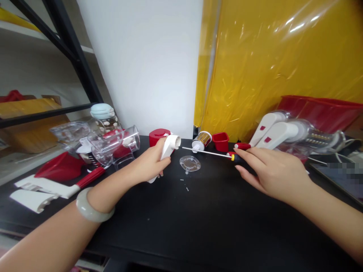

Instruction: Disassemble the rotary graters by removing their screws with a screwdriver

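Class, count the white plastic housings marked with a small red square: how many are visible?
2: the nearer white plastic housing beyond the right hand, and the farther one just behind it. Others may be hidden.

The person's bare left grip (154,160) curls inward, thumb (163,164) toward the bare right grip (272,172), which pinches palm-down, apart from it; both forearms (326,211) angle inward.

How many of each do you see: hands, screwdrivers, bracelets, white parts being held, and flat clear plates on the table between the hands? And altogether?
Hands: 2, left hand and right hand
Screwdriver: 1
Bracelet: 1
White part held: 1
Flat clear plate: 1
Total: 6
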Demonstrator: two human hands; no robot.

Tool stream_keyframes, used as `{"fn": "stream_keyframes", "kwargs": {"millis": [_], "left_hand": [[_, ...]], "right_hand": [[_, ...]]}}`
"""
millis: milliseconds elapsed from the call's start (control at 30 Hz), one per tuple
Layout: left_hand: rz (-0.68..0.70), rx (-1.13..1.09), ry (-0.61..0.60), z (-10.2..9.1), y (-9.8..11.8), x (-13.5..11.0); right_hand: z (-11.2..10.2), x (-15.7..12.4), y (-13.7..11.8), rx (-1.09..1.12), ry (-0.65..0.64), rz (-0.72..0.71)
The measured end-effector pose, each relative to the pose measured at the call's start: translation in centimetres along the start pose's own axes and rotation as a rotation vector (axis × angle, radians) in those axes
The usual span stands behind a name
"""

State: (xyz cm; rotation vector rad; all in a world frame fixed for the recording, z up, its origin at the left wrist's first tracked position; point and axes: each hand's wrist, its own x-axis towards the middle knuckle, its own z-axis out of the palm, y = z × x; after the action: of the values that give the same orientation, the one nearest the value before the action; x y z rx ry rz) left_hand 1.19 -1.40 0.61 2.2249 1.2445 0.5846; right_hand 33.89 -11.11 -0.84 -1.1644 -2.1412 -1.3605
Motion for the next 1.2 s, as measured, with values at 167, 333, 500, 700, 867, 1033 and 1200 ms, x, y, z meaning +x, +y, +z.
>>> {"fn": "stream_keyframes", "kwargs": {"millis": [167,333,500,700,867,1033,1200], "left_hand": [[-0.005,-0.001,-0.003,0.0,0.0,0.0],[-0.002,-0.02,-0.025,0.2,-0.4,0.1],[0.004,-0.034,-0.009,0.2,-0.5,0.1],[0.037,-0.014,-0.031,0.2,-0.5,-0.1],[0.019,0.006,-0.031,0.1,-0.5,-0.1],[-0.007,0.005,-0.034,-0.1,-0.2,0.0],[0.002,-0.004,-0.033,-0.1,-0.4,0.0]], "right_hand": [[0.0,0.3,0.3,-0.009,-0.026,-0.048],[0.4,-0.1,0.3,-0.044,0.015,-0.038],[0.1,-0.2,-0.2,-0.113,0.005,0.091],[-0.6,0.0,0.0,-0.259,-0.133,0.048],[-1.1,0.8,0.0,-0.192,-0.146,0.012],[-1.1,0.9,0.3,-0.198,-0.213,-0.03],[-0.8,0.3,0.6,-0.179,-0.088,-0.074]]}}
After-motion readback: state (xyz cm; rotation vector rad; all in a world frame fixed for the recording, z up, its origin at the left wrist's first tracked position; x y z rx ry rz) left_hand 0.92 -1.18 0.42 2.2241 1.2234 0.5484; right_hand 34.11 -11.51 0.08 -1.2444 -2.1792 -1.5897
